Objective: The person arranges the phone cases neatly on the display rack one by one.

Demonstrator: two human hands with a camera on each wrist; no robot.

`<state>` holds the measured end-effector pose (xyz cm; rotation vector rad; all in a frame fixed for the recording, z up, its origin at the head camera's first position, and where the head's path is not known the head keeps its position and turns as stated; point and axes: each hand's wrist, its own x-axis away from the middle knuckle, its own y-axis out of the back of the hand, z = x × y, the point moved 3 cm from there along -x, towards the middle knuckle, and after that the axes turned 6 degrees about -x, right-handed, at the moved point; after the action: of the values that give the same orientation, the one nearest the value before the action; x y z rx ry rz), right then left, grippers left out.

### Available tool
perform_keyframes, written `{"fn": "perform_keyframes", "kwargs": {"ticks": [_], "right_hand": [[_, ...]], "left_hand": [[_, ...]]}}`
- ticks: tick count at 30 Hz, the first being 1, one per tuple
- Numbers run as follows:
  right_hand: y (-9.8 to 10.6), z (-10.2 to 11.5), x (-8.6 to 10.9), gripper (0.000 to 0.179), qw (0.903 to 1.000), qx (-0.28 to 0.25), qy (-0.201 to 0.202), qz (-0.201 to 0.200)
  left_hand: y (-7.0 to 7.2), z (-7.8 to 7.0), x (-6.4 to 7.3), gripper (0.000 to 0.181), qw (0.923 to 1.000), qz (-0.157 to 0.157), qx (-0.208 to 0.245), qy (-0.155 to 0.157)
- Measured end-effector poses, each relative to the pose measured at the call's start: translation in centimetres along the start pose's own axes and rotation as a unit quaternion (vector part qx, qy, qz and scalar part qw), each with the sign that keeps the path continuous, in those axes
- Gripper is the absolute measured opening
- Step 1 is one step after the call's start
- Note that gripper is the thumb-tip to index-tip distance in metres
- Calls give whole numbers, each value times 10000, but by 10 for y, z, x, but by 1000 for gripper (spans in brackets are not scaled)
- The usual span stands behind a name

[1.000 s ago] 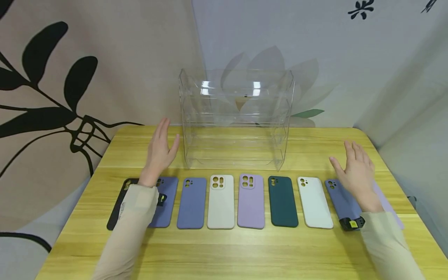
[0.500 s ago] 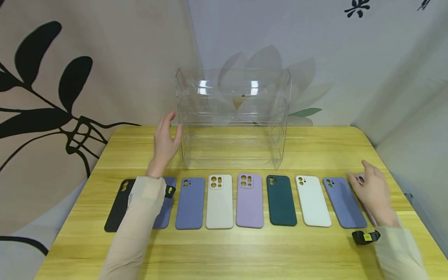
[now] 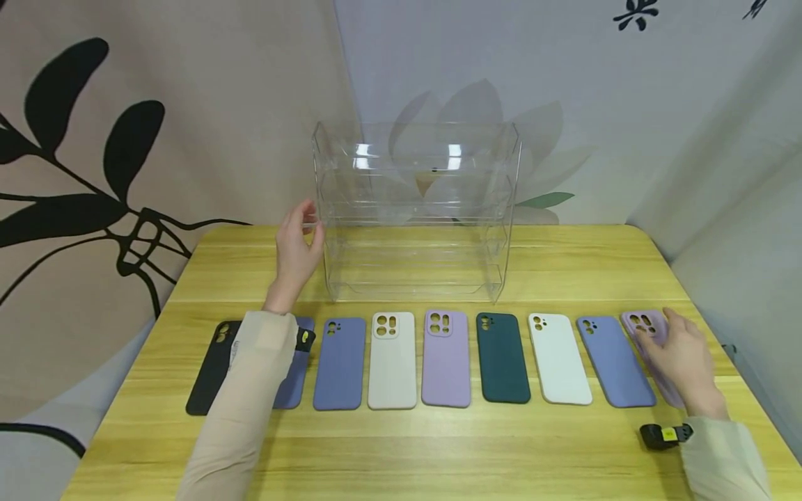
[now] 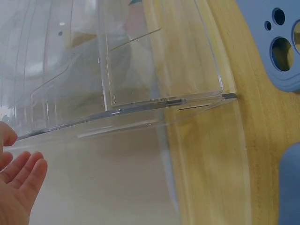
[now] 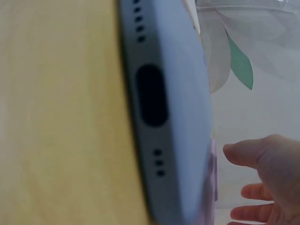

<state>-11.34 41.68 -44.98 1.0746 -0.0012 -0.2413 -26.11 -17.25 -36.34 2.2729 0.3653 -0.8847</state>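
Note:
Before me stands a clear acrylic rack (image 3: 418, 223) with stepped tiers. My left hand (image 3: 294, 254) is at its left side edge, thumb in front and fingers curled along the outer side; in the left wrist view the thumb meets the panel's edge. My right hand (image 3: 684, 355) hovers over the lavender phone case (image 3: 658, 322) at the row's right end, thumb on its left side and fingers toward its right. In the right wrist view the thumb and fingers are spread, apart from that case. Beside it lies a blue phone case (image 3: 617, 362), whose port end looms large there.
The row continues leftward with a white case (image 3: 560, 362), dark green case (image 3: 504, 365), purple case (image 3: 446, 376), cream case (image 3: 392, 372), blue case (image 3: 340, 372), another blue case (image 3: 293, 383) partly under my sleeve, and a black case (image 3: 209, 379). A printed curtain (image 3: 250, 104) hangs behind.
My right hand has come down and right, from above the right-hand cases to the end lavender case. My left hand has moved right to the rack's edge, its fingers curling more.

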Motion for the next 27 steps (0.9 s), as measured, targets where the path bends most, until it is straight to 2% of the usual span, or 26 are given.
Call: {"fn": "perform_keyframes", "kwargs": {"ticks": [7,10,15,27], "right_hand": [[-2,-9,1,80,9994,213,-100,253],[-3,-10,1,81,9991,220,-123,328],[-3,-12,0,79,9986,233,-95,465],[-4,-12,-6,81,9974,299,-95,653]], "left_hand": [[-1,-2,0,34,9991,288,137,263],[-2,0,-1,33,9972,468,211,540],[-3,3,-1,31,9898,787,386,1126],[-1,9,-5,29,9687,1522,445,1909]]}}
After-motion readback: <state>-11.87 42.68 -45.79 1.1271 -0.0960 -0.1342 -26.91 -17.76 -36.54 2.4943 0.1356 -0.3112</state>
